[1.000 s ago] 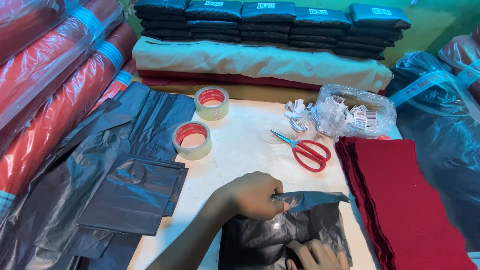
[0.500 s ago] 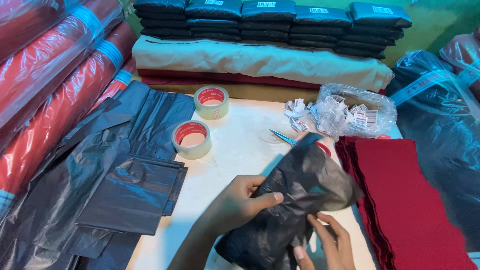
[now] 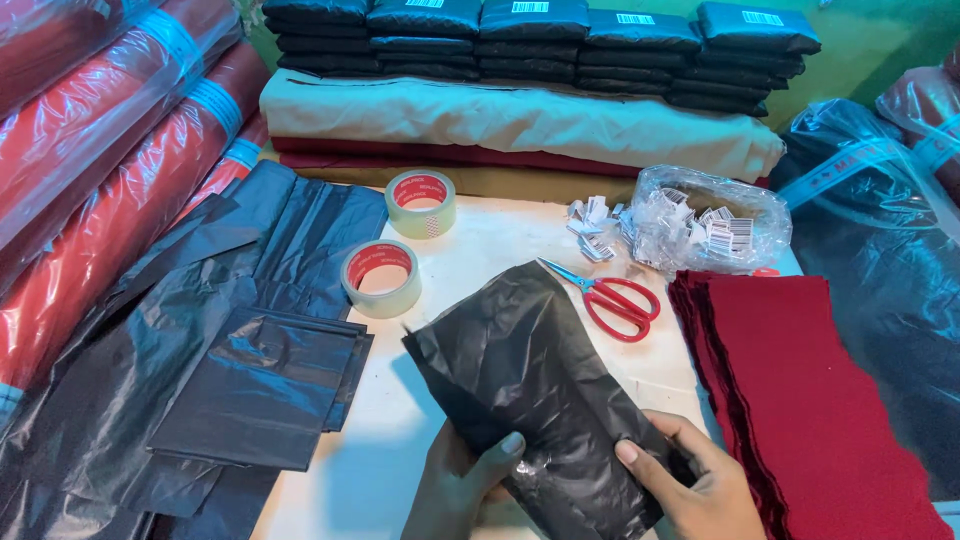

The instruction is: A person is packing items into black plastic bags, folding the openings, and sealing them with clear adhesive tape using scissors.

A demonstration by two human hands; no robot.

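White table [image 3: 500,240]: tape rolls [image 3: 381,277], scissors [image 3: 610,295] beyond hands-held black bag [image 3: 530,390].

1 view only, and it's riding on the person's head, looking steeply down and forward across the white table [image 3: 480,250]. It's sitting close: the left hand [image 3: 455,490] and right hand [image 3: 700,485] are getting cut off by the bottom edge. Farther ahead it's reaching the stacked black packets [image 3: 540,35] at the top, fabric rolls [image 3: 110,150] filling the left side. No 2nd view is sharing this scene.
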